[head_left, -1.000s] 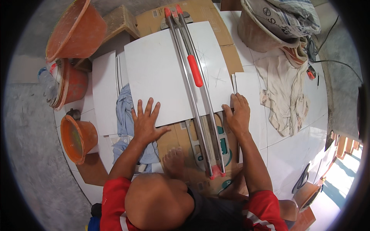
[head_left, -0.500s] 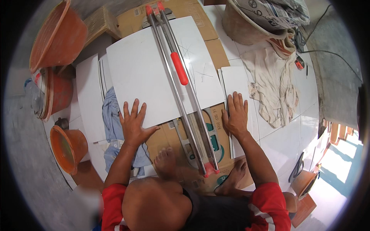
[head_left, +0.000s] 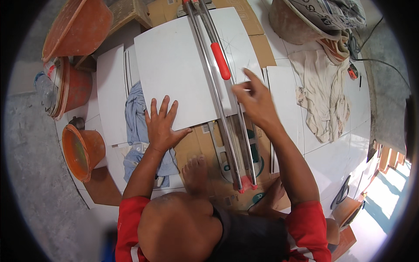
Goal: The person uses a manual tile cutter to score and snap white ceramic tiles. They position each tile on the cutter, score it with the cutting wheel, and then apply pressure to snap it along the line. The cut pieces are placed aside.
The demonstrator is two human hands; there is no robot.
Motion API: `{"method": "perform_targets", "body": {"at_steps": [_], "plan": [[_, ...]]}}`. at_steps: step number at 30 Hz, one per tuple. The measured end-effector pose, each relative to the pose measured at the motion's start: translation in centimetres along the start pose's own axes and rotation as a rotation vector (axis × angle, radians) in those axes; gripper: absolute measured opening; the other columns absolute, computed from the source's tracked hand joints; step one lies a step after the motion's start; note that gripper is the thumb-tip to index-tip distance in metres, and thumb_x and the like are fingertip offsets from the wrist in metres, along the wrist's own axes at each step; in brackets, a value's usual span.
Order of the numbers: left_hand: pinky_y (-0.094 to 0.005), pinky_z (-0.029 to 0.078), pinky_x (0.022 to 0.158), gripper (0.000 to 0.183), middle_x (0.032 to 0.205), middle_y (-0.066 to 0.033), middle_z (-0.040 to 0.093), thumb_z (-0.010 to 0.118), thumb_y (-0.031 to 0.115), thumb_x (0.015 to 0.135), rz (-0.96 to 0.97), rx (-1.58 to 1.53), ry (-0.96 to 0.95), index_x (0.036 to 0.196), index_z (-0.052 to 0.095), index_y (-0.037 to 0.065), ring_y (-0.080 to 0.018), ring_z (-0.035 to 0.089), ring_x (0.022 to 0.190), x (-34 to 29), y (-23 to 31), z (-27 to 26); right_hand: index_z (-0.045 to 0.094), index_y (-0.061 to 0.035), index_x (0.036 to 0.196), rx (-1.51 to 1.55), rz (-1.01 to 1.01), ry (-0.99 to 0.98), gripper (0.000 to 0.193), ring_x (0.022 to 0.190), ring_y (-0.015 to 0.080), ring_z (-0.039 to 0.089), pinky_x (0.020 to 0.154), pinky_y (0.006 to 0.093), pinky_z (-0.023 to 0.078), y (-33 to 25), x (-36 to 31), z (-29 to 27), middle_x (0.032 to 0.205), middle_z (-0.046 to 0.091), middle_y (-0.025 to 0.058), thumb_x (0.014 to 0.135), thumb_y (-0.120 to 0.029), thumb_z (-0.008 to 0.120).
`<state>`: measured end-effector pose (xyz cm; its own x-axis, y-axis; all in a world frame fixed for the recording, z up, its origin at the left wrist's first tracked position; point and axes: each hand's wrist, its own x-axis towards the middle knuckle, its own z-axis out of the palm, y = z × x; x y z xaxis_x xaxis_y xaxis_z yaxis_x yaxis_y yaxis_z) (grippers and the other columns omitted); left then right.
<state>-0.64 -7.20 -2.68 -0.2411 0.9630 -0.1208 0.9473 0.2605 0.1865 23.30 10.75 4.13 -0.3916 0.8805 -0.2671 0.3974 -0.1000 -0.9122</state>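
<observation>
A large white tile (head_left: pixel 174 65) lies on a manual tile cutter (head_left: pixel 225 139), beneath its two metal rails. The cutter's red handle (head_left: pixel 220 62) points toward me and hangs over the tile's right half. Thin dark scribbled lines mark the tile to the right of the rails. My left hand (head_left: pixel 162 126) rests flat at the tile's near left corner, fingers spread, holding nothing. Raised over the near right part of the tile is my right hand (head_left: pixel 256 102), close to the rails and below the handle. Its index finger sticks out, the others are partly bent, and nothing shows in it.
Cardboard (head_left: pixel 192 148) lies under the cutter, by my feet. A blue cloth (head_left: pixel 136 113) sits at left, near orange buckets (head_left: pixel 83 150). Narrower white tiles (head_left: pixel 283 118) and a cream cloth (head_left: pixel 321 96) lie at right. A large bucket (head_left: pixel 290 24) holding a sack stands far right.
My right hand has lifted from the tile strips at right and moved up and left toward the red handle. My left hand stays on the tile. The whole view has shifted slightly.
</observation>
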Motion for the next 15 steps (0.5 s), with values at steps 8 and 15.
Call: {"method": "perform_targets", "body": {"at_steps": [8,15], "plan": [[-0.0713,0.020,0.113,0.093,0.159,-0.0103,0.039,0.087,0.056,0.061,0.020,-0.015,0.054,0.141,0.059,0.017,-0.0416,0.024,0.150,-0.1,-0.2,0.6,0.052,0.0101,0.135,0.264,-0.074,-0.065,0.051,0.062,0.0119,0.063,0.056,0.0252,0.050,-6.4,2.4,2.5,0.080,0.066,0.0092,0.096,-0.020,0.064],[-0.0706,0.023,0.112,0.089,0.157,-0.0104,0.043,0.090,0.050,0.059,0.049,-0.040,0.090,0.137,0.063,0.017,-0.0385,0.028,0.149,0.1,-0.3,0.5,0.053,0.0099,0.136,0.104,-0.237,-0.091,0.054,0.067,0.0131,0.067,0.060,0.0252,0.052,-10.7,3.6,0.5,0.088,0.071,0.0120,0.096,-0.024,0.065]]}}
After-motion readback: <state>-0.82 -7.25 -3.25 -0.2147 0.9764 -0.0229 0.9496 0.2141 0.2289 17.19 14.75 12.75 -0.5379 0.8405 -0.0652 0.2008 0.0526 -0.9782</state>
